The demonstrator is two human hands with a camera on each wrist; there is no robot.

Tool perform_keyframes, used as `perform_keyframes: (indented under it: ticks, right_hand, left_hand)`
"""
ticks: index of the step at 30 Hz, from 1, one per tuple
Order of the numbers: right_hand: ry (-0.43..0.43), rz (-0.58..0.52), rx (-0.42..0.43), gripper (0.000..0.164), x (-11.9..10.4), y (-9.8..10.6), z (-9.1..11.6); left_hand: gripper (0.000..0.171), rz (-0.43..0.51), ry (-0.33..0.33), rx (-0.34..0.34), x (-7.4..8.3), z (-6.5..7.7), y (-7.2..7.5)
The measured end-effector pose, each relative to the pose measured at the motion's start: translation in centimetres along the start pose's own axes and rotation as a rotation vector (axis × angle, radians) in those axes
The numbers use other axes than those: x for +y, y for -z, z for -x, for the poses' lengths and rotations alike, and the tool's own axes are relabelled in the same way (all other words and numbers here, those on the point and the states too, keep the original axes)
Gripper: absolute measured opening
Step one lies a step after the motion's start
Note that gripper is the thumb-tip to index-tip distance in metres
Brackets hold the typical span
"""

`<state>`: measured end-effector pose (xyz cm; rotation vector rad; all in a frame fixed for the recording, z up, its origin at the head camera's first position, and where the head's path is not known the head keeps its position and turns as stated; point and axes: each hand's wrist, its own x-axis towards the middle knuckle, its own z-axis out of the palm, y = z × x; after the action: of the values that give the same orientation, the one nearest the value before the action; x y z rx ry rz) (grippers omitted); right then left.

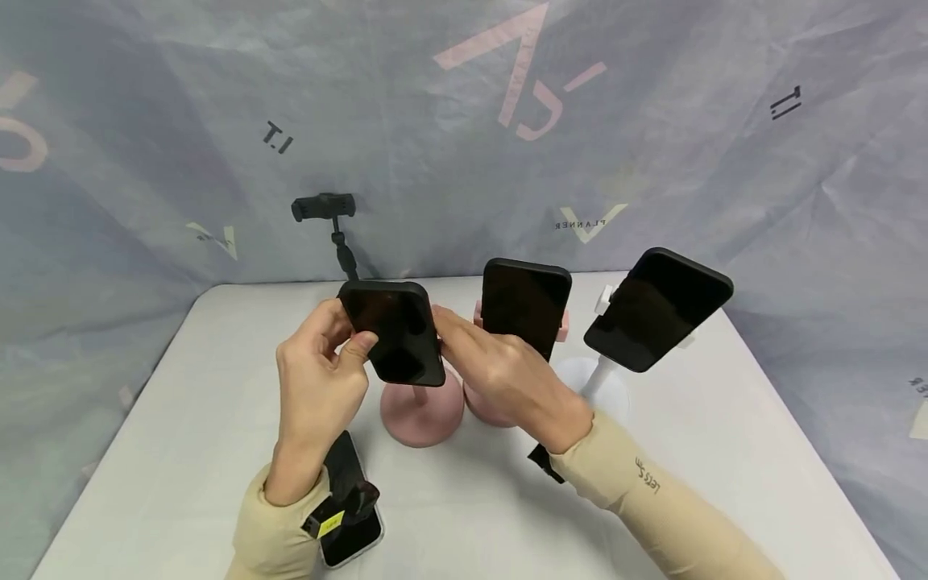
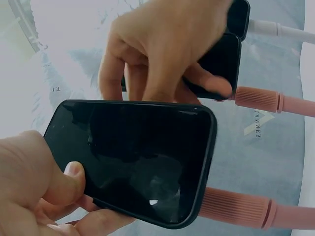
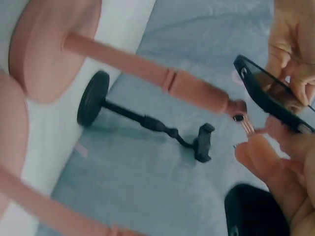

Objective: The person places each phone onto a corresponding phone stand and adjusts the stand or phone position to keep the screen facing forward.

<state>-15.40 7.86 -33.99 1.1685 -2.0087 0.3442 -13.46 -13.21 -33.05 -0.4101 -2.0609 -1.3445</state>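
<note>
A black phone (image 1: 395, 334) is held up, tilted, over a pink phone stand (image 1: 422, 417). My left hand (image 1: 319, 387) pinches the phone's left side, its thumb on the screen and fingers behind. At the opposite edge is my right hand (image 1: 507, 374), fingers bent and reaching behind the phone. The right wrist view shows those fingertips at the stand's pink clamp (image 3: 247, 127), just behind the phone; the phone and hand partly hide the clamp. The stand's ribbed neck (image 2: 231, 206) shows below the phone in the left wrist view.
Close on the right, a second pink stand carries a phone (image 1: 524, 302), partly covered by my right hand. Farther right, another phone (image 1: 656, 310) sits on a white stand. A black stand's holder (image 1: 324, 206) rises behind. Another phone (image 1: 346, 467) lies on the table under my left wrist.
</note>
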Motion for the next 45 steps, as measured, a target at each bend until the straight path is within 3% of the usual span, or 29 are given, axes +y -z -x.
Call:
perform_keyframes:
  ticks: [7, 12, 15, 19, 24, 34, 39, 42, 45]
  right_hand:
    - [-0.118, -0.195, -0.02, 0.054, -0.6, -0.9, -0.3]
    - [-0.112, -0.244, 0.084, 0.043, -0.9, -0.9, -0.6]
    - [-0.089, -0.258, 0.102, 0.037, -0.8, -0.8, -0.8]
    - [-0.041, -0.207, 0.07, 0.03, -0.4, -0.3, -0.7]
    - [0.035, -0.051, 0.064, 0.02, -0.1, 0.6, -0.7]
    - [0.082, 0.076, -0.072, 0.015, 0.1, 2.0, -0.7]
    - [0.037, 0.05, -0.138, 0.026, -0.1, 2.4, -0.6]
    - [0.004, 0.002, -0.152, 0.031, -0.1, 2.5, -0.6]
    - [0.008, -0.014, -0.142, 0.026, -0.1, 2.5, -0.7]
  left_hand:
    - [0.023, 0.027, 0.023, -0.061, -0.1, -0.1, 0.5]
    - [0.025, 0.123, 0.047, -0.104, -0.5, -0.1, 0.7]
    - [0.027, 0.189, 0.07, -0.116, -0.6, -0.2, 0.8]
    - [0.026, 0.196, 0.09, -0.099, -0.6, -0.3, 0.8]
    - [0.024, 0.105, 0.076, -0.041, -0.6, -0.1, 0.8]
    - [0.02, -0.054, -0.038, 0.052, -0.3, 0.0, 0.1]
    - [0.019, -0.029, -0.029, 0.034, -0.1, -0.1, 0.0]
    - [0.02, 0.047, 0.035, -0.012, 0.0, -0.1, 0.3]
    - [0.023, 0.13, 0.103, -0.058, 0.0, -0.2, 0.8]
